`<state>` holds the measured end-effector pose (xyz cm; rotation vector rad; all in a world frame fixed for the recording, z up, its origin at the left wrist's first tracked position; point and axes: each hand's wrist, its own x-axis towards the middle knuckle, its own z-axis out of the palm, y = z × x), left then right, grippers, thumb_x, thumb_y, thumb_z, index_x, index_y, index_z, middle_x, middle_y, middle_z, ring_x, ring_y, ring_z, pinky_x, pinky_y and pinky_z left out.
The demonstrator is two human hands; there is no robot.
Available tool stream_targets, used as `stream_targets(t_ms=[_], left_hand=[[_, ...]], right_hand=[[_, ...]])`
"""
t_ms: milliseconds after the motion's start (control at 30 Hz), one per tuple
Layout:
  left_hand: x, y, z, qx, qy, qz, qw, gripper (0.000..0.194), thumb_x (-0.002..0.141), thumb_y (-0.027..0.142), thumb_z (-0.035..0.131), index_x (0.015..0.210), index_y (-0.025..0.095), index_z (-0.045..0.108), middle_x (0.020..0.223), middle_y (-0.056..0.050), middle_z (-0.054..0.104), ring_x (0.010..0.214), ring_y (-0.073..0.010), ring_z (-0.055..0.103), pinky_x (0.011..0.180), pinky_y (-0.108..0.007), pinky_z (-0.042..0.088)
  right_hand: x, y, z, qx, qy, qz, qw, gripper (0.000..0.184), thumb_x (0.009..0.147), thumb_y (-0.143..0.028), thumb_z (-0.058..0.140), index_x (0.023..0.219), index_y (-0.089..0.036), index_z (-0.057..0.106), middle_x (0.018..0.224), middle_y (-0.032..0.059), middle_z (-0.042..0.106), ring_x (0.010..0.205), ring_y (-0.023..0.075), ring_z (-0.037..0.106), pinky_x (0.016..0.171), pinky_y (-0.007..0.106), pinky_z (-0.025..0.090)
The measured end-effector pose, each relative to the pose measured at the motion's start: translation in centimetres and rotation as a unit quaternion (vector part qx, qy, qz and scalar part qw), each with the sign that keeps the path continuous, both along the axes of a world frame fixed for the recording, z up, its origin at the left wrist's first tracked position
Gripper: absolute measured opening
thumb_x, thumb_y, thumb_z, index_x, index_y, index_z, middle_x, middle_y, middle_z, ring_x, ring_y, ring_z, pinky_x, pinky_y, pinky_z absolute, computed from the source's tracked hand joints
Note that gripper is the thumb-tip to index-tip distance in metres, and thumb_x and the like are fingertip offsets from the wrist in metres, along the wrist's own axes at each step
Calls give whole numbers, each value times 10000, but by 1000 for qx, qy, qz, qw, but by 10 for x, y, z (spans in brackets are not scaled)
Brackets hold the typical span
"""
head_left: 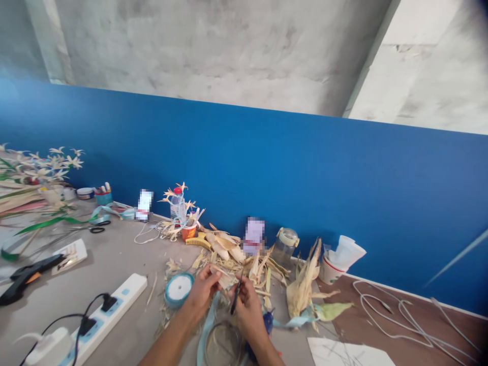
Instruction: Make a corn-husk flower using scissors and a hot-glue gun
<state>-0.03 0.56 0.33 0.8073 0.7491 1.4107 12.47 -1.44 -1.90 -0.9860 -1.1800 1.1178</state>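
Between the fingers and thumb of my left hand (206, 290) is a pale piece of dried corn husk (224, 278). My right hand (247, 305), closed, grips dark scissors (237, 294) whose blades point up beside the husk piece. Below the hands lie a light blue ribbon (208, 325) and a coil of wire (223, 343). A roll of blue ribbon (179, 290) rests left of my left hand. Loose husks (224, 245) are heaped just beyond both hands. A dark blue object (268, 321), partly hidden, lies by my right wrist.
A power strip (114, 310) with plugs lies at left, near a black glue gun (30, 277). Husk flowers (183, 203), two phones (254, 235), a clear jar (285, 246) and a cup (331, 268) line the blue partition (267, 168). White cables (404, 320) lie at right.
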Motion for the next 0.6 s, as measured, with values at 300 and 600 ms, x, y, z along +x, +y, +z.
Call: stream_targets(t_ms=[300, 600], left_hand=[[2, -5, -3, -6, 28, -72, 997, 250, 605, 280, 742, 692, 156, 543, 578, 47, 533, 471, -69, 474, 490, -201, 345], [-5, -5, 1, -23, 24, -122, 992, 252, 689, 337, 675, 855, 152, 635, 405, 74, 479, 318, -37, 304, 434, -206, 307]], right_hand=[[6, 8, -3, 25, 14, -73, 997, 376, 680, -250, 585, 1042, -160, 536, 995, 112, 663, 907, 218, 631, 820, 351, 492], [18, 10, -16, 112, -112, -129, 979, 405, 721, -155, 500, 1126, -159, 517, 1022, 105, 652, 905, 195, 628, 811, 332, 489]])
